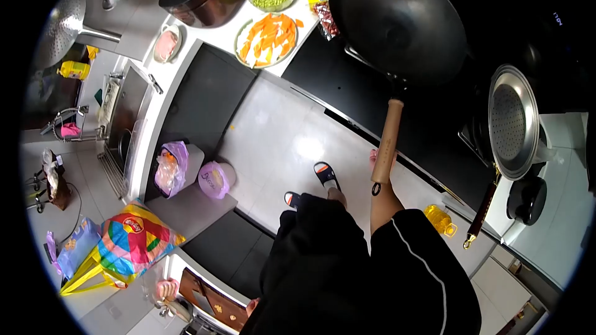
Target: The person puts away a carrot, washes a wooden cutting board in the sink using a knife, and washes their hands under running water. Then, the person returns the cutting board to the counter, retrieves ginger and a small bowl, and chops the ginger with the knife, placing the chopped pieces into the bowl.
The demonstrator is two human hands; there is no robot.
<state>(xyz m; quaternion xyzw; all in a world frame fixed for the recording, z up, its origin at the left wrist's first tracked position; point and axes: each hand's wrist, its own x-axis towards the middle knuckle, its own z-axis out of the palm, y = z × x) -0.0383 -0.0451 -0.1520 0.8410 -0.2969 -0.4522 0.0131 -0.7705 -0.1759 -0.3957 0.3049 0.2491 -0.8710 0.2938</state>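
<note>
The wok (403,22) is at 1 o'clock; the right hand (374,157) is by its handle (388,139), grip I cannot tell. Strainer (514,118) is at 3, digits "1704" (557,20) at 2.

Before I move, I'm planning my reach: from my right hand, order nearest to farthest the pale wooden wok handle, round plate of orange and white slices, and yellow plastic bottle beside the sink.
1. Wooden wok handle, right at your right hand.
2. Plate of slices, ahead and left.
3. Yellow plastic bottle, far left.
</note>
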